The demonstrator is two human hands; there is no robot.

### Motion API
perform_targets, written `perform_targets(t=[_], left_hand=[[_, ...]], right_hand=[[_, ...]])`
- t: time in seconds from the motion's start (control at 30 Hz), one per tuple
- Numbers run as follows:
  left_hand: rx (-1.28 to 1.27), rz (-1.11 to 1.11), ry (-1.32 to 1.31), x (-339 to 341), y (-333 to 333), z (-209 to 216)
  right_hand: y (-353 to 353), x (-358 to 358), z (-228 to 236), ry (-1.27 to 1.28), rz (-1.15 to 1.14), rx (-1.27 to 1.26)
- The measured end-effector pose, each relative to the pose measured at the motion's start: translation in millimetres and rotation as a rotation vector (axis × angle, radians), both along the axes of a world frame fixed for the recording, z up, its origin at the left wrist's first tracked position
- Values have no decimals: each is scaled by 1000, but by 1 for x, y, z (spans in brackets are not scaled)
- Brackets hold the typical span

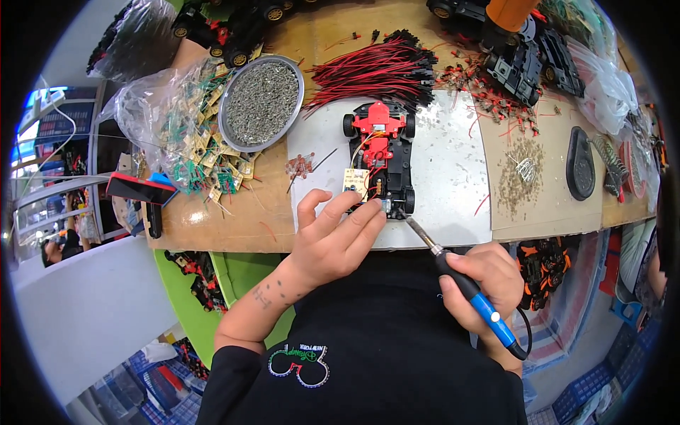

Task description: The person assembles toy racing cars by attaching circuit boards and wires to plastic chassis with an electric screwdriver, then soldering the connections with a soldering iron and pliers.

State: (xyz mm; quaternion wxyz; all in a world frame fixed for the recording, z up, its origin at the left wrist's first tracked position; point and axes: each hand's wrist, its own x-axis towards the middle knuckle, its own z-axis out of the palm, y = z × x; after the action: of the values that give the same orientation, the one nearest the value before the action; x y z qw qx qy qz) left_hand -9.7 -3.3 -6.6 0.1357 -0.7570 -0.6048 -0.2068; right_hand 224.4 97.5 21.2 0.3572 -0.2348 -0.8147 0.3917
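Note:
A toy car chassis (397, 159) in black and red lies upside down on the white board in front of me. My left hand (333, 234) is at its near end, fingertips on the chassis and by a small cream circuit board (356, 182); the thumb is hidden. My right hand (489, 283) grips a blue and black soldering iron (467, 287). The iron's tip meets or nearly meets the chassis's near right corner, by a wheel; contact is too small to tell. Thin wires run from the circuit board along the chassis.
Beyond the chassis lies a bundle of red and black wires (375, 67). A metal bowl (300, 99) of small screws stands left, beside circuit boards with green wires (212, 159). Small red-wired parts (489, 92), a black oval object (581, 164) and a coiled spring stand (608, 159) are right.

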Motion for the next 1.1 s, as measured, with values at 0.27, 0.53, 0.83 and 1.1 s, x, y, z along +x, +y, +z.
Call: perform_targets(t=[0.27, 0.53, 0.83, 1.1], left_hand=[[5, 9, 12, 0, -2, 0], [3, 19, 29, 1, -3, 0], [16, 21, 64, 3, -2, 0], [7, 24, 38, 2, -1, 1]], right_hand=[[-4, -8, -1, -17, 37, -17], [-4, -9, -2, -36, 50, 8], [2, -6, 1, -13, 29, 26], [6, -10, 0, -15, 38, 23]])
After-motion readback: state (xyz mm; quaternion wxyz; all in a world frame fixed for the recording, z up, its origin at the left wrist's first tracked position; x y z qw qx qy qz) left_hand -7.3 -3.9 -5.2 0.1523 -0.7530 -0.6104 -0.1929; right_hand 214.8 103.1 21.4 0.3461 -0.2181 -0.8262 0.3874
